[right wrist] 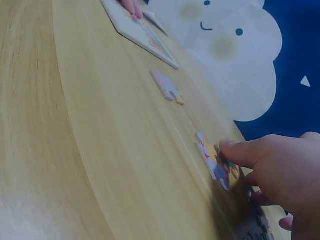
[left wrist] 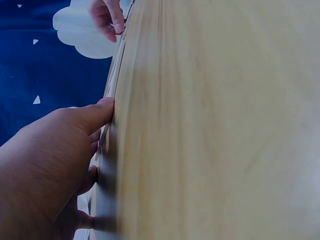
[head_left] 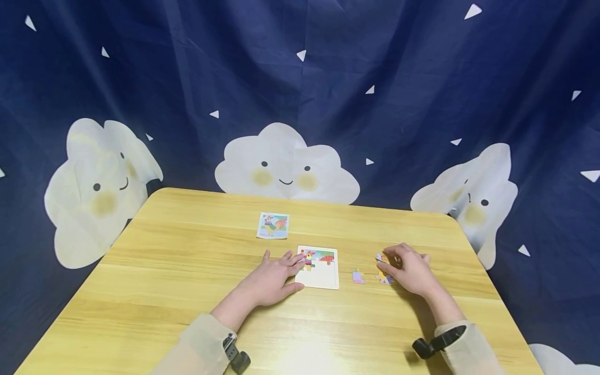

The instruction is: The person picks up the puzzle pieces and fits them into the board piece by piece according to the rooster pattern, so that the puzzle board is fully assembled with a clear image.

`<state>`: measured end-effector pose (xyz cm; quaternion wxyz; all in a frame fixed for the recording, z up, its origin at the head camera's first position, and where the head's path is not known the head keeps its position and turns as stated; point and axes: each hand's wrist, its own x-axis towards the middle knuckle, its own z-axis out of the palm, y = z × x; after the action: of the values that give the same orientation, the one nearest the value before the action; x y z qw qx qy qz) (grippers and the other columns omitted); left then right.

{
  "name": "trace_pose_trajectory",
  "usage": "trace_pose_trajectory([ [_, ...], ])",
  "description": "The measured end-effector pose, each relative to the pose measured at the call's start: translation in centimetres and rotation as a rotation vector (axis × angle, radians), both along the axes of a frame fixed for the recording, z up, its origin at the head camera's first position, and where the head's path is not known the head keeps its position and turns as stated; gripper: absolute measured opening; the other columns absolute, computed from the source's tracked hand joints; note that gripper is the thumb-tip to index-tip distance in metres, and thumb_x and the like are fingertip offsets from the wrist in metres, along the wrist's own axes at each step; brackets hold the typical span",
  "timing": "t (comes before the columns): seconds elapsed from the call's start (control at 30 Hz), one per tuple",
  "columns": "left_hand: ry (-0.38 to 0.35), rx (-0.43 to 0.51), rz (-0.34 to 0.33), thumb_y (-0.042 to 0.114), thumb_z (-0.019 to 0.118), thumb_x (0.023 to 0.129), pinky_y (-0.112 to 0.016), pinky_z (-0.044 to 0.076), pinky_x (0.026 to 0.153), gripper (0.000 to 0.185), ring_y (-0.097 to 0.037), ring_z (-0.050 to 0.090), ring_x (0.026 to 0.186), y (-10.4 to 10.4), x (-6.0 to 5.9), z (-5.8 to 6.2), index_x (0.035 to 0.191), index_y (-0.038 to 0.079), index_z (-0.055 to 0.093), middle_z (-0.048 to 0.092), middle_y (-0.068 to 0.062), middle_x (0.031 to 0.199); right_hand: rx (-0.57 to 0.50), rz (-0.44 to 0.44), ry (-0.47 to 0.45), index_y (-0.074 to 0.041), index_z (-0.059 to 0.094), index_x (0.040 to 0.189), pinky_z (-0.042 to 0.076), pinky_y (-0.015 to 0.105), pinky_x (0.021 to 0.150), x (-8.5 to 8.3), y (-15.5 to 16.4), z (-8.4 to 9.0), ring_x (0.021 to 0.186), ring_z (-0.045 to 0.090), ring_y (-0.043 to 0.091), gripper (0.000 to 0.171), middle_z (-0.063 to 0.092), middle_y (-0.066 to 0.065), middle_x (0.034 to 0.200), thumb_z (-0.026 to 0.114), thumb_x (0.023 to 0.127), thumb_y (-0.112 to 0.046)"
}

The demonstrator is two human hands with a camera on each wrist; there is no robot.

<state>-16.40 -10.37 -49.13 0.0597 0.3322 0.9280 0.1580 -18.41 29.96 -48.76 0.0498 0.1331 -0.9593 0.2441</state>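
A white puzzle tray (head_left: 323, 278) with a few coloured pieces fitted along its top lies in the middle of the wooden table (head_left: 187, 291). My left hand (head_left: 276, 278) rests flat beside it, its straight fingers touching the tray's left edge. In the left wrist view the left hand (left wrist: 50, 165) lies against the table. My right hand (head_left: 407, 266) is curled over loose puzzle pieces (head_left: 385, 279) to the right of the tray. In the right wrist view the right hand (right wrist: 280, 170) pinches a puzzle piece (right wrist: 211, 159) at its edge. One more loose piece (head_left: 358, 276) lies between tray and right hand.
A small picture card (head_left: 273, 225) lies beyond the tray towards the far edge. A dark blue curtain with white clouds (head_left: 286, 166) hangs behind the table. Both wrists carry black cameras (head_left: 236, 357).
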Motion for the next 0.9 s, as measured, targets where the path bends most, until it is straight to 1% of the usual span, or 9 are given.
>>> trace_pose_trajectory([
  [0.1,0.000,0.002,-0.001,0.052,0.057,0.107,-0.082,0.017,0.114,0.065,-0.033,0.033,0.155,0.05,0.02,-0.04,0.160,0.015,0.050,0.037,0.001,0.168,0.014,-0.024,-0.007,-0.008,0.074,0.118,0.021,0.048,0.079,0.00,-0.27,0.02,0.085,0.057,0.019,0.040,0.065,0.001,0.100,0.082,0.095,-0.039],
  [0.23,0.002,0.006,-0.003,0.052,0.057,0.107,-0.082,0.017,0.113,0.065,-0.033,0.033,0.155,0.06,0.03,-0.05,0.160,0.014,0.049,0.037,0.001,0.168,0.001,-0.034,-0.029,-0.007,0.074,0.115,0.022,0.052,0.081,-0.16,-0.52,0.02,0.091,0.062,0.023,0.037,0.067,0.004,0.106,0.082,0.095,-0.037],
  [0.33,0.004,0.005,-0.001,0.052,0.057,0.107,-0.082,0.017,0.113,0.065,-0.033,0.033,0.155,0.03,0.02,-0.09,0.160,0.014,0.049,0.037,0.001,0.168,-0.015,-0.033,-0.049,-0.007,0.072,0.114,0.023,0.054,0.081,-0.38,-0.62,-0.04,0.092,0.062,0.024,0.035,0.067,0.005,0.107,0.082,0.095,-0.036],
  [0.47,0.002,-0.004,-0.001,0.053,0.056,0.107,-0.082,0.017,0.114,0.065,-0.033,0.033,0.155,0.00,-0.05,-0.21,0.160,0.015,0.049,0.036,0.002,0.169,-0.028,-0.031,-0.073,-0.010,0.070,0.110,0.024,0.051,0.080,-0.59,-0.68,-0.08,0.085,0.061,0.018,0.032,0.067,-0.001,0.096,0.084,0.094,-0.033],
  [0.57,0.003,-0.010,-0.001,0.053,0.055,0.107,-0.082,0.017,0.114,0.066,-0.032,0.032,0.155,-0.01,-0.08,-0.24,0.161,0.015,0.049,0.036,0.002,0.169,-0.045,-0.017,-0.078,-0.011,0.069,0.108,0.033,0.046,0.081,-0.68,-0.66,-0.06,0.076,0.059,0.014,0.030,0.064,-0.006,0.085,0.085,0.093,-0.031],
  [0.6,0.002,-0.010,-0.001,0.053,0.055,0.107,-0.081,0.017,0.114,0.066,-0.032,0.032,0.155,-0.01,-0.08,-0.23,0.161,0.015,0.049,0.036,0.002,0.169,-0.061,-0.008,-0.082,-0.010,0.069,0.109,0.038,0.042,0.078,-0.67,-0.68,-0.04,0.074,0.059,0.013,0.031,0.063,-0.006,0.083,0.085,0.093,-0.030],
  [0.67,0.001,-0.007,0.000,0.053,0.055,0.107,-0.082,0.017,0.114,0.066,-0.032,0.032,0.155,-0.01,-0.06,-0.18,0.161,0.015,0.049,0.036,0.002,0.169,-0.099,0.019,-0.088,-0.007,0.069,0.109,0.045,0.033,0.068,-0.71,-0.67,-0.07,0.070,0.058,0.012,0.029,0.062,-0.005,0.081,0.085,0.093,-0.026],
  [0.73,0.001,-0.005,0.000,0.053,0.055,0.107,-0.082,0.017,0.114,0.066,-0.032,0.032,0.155,0.00,-0.05,-0.14,0.161,0.015,0.049,0.036,0.002,0.169,-0.143,0.045,-0.102,-0.005,0.070,0.110,0.049,0.029,0.059,-0.72,-0.70,-0.12,0.066,0.058,0.012,0.026,0.063,-0.004,0.081,0.083,0.094,-0.021],
  [0.9,-0.002,-0.001,0.001,0.052,0.055,0.108,-0.082,0.017,0.114,0.065,-0.032,0.032,0.155,-0.02,0.02,-0.10,0.160,0.014,0.049,0.037,0.001,0.169,-0.224,0.074,-0.107,-0.005,0.073,0.106,0.052,0.028,0.056,-0.75,-0.99,-0.21,0.066,0.061,0.012,0.014,0.067,-0.003,0.080,0.079,0.097,-0.013],
])
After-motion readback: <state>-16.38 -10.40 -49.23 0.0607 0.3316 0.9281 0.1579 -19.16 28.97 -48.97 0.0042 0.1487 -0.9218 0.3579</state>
